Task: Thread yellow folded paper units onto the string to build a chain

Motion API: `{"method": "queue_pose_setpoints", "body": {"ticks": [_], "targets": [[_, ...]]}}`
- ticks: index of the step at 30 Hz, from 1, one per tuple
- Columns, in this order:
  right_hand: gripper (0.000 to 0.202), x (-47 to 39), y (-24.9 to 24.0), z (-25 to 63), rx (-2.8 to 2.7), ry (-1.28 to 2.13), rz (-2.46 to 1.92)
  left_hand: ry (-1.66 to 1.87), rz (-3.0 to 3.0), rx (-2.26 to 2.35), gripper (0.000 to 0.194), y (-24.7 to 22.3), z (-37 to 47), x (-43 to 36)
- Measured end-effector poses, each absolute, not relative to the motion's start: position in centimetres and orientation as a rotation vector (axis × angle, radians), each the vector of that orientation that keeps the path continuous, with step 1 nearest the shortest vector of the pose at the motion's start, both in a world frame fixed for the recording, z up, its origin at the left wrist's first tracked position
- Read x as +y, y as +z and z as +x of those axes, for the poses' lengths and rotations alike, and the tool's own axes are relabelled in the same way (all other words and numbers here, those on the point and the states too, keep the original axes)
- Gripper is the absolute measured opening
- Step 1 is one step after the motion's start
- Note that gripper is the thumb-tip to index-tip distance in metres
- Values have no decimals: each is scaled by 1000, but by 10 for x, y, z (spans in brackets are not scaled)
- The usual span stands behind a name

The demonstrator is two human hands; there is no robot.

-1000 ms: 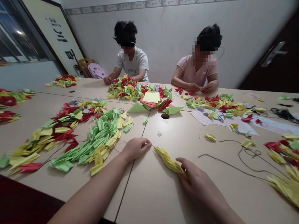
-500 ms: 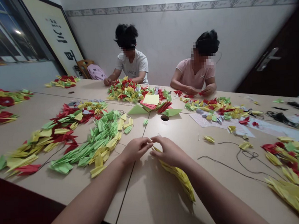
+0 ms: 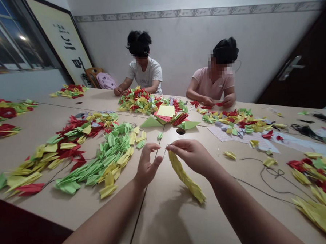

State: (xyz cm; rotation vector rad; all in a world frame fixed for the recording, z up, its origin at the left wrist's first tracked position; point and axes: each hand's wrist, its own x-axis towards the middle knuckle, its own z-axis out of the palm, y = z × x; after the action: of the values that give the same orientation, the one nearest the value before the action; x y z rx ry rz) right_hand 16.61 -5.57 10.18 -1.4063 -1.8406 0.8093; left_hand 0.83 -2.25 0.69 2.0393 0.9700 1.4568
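A yellow paper strand (image 3: pixel 186 179) is pinched in the right grip (image 3: pixel 193 155); the left grip (image 3: pixel 146 167) is spread. Green papers (image 3: pixel 106 157) are heaped left, squares (image 3: pixel 166 111) far.

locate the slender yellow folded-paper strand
In the head view, the slender yellow folded-paper strand is just right of centre, slanting down beneath the bare right hand, right of the tabletop's dark seam.
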Motion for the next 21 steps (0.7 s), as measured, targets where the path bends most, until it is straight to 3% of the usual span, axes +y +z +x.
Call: {"method": "queue_pose_setpoints", "body": {"ticks": [5, 9, 17, 21], "targets": [[21, -62, 132, 166, -1760, 743, -1234, 1352, 1900, 714, 55, 2, 20, -31], [20, -63, 149, 164, -1675, 820, -1149, 1069, 1744, 565, 65, 4, 19, -29], [16, -57, 161, 163, -1479, 916, -999, 621, 1524, 465, 41, 11, 20, -34], [15, -54, 158, 178, -1328, 961, -928, 594, 1434, 436, 42, 10, 18, -31]]}}
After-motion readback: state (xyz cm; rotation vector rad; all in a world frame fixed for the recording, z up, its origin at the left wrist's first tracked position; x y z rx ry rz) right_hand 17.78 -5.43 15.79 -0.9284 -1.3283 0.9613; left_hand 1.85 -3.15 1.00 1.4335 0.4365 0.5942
